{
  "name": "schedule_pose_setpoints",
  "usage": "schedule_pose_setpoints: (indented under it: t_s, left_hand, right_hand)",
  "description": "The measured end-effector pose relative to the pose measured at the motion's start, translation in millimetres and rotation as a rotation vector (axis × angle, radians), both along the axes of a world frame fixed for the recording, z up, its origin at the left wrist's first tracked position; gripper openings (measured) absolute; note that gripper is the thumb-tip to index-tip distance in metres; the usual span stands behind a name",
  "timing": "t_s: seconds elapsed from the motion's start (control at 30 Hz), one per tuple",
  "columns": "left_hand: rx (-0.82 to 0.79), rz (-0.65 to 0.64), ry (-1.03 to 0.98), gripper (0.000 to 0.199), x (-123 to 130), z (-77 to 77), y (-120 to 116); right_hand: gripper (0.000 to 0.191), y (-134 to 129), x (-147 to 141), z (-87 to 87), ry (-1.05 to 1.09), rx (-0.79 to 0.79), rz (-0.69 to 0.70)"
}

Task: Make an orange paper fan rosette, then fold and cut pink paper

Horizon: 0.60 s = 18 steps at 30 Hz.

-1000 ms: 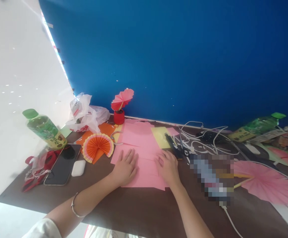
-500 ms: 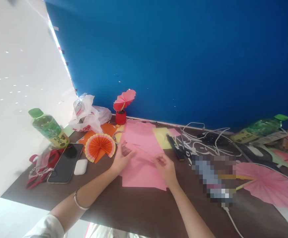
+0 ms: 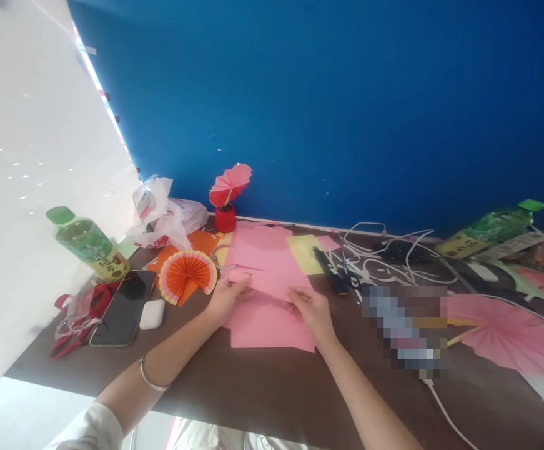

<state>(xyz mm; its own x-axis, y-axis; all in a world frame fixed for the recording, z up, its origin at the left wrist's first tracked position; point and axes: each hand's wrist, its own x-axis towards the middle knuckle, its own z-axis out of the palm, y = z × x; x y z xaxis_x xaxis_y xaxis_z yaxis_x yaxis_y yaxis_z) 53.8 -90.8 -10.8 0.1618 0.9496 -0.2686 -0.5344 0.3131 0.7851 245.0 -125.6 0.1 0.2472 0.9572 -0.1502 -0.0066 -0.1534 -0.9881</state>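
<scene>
Pink paper (image 3: 267,262) lies in the middle of the brown table, its front part folded or lifted over another pink sheet (image 3: 272,328). My left hand (image 3: 225,301) pinches the left edge of the upper paper between thumb and fingers. At the right edge, my right hand (image 3: 316,311) has its fingers closed on the same paper, the fingertips partly hidden beneath it. A pleated orange fan (image 3: 188,274) with a yellow and pink rim lies left of my left hand. Right of the paper are yellow paper (image 3: 305,251), a slim black tool (image 3: 330,272) and scissors (image 3: 353,275).
On the left are a green-capped bottle (image 3: 89,247), a phone (image 3: 124,309), a white case (image 3: 152,314) and a plastic bag (image 3: 171,219). A pink paper flower in a red pot (image 3: 225,219) stands behind. Tangled white cables (image 3: 407,265) and a pink paper fan (image 3: 510,334) lie right.
My left hand has closed from a more spread pose onto the paper's left edge. My right hand stays at the right edge. The view has shifted slightly.
</scene>
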Motion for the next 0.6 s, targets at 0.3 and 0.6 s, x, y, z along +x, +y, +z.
schedule_pose_setpoints:
  t_s: [0.3,0.6]
  left_hand:
    - [-0.012,-0.016,-0.005,0.035,-1.2,0.8,0.0]
    - [0.058,-0.155,-0.035,0.043,3.0,2.5,-6.8]
  right_hand:
    - [0.037,0.9,-0.5,-4.1,-0.03,0.054,-0.023]
    - [0.031,-2.9,-7.4,-1.7,-0.039,0.101,0.039]
